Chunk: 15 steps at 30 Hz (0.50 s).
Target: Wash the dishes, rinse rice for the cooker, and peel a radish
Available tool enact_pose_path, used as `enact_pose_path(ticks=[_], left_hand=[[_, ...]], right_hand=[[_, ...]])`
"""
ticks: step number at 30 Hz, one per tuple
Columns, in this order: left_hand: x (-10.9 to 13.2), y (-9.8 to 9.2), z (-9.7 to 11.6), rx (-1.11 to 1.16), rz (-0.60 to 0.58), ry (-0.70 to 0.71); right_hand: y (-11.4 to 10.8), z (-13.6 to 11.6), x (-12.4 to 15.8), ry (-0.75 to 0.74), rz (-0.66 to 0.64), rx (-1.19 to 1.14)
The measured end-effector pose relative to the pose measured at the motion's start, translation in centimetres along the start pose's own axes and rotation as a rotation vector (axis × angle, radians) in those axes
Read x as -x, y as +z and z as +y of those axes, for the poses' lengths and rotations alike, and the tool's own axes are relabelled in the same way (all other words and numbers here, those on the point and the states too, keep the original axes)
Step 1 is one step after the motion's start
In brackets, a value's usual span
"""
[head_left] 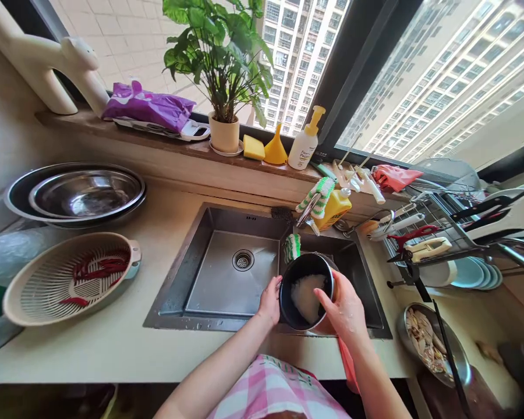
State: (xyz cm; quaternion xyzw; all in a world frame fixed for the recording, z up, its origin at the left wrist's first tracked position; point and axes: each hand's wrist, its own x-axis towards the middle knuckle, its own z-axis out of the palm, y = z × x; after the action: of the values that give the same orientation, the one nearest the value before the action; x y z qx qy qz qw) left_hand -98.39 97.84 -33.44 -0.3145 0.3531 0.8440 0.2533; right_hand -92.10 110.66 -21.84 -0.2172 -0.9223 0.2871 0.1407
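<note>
A dark round pot (293, 279) with white rice (306, 295) in it is tilted over the steel sink (209, 279). My left hand (269, 300) grips the pot's left rim, fingers curled over the edge. On the pot's right side, my right hand (346, 309) is wrapped round the rim with its fingers reaching over the opening. The tap (309, 212) stands just behind the pot, with a green and white striped cloth (318, 195) draped over it.
A cream colander (35, 285) with red chillies (96, 270) lies on the left counter, steel bowls (78, 195) behind it. On the sill stand a potted plant (223, 75), yellow sponge (254, 148), funnel (275, 149) and soap bottle (304, 143). At right are a dish rack (445, 233) and a food bowl (432, 343).
</note>
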Motion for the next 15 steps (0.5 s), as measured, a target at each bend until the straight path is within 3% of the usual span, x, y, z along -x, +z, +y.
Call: enact_pose_path(ticks=[4, 8, 11, 15], left_hand=[[1.4, 1.8, 1.6, -0.089, -0.114, 0.028], [3.3, 4.0, 3.1, -0.246, -0.313, 0.117], [4.6, 4.6, 4.1, -0.364, -0.395, 0.223], [6.8, 2.4, 4.8, -0.663, -0.293, 0.338]], right_hand=[[-2.8, 3.1, 0.6, 0.299, 0.01, -0.146], [-3.6, 6.4, 2.7, 0.634, -0.17, -0.604], [-2.9, 7.9, 4.6, 0.709, -0.187, -0.88], [-1.3, 7.8, 6.1, 0.672, -0.086, -1.019]])
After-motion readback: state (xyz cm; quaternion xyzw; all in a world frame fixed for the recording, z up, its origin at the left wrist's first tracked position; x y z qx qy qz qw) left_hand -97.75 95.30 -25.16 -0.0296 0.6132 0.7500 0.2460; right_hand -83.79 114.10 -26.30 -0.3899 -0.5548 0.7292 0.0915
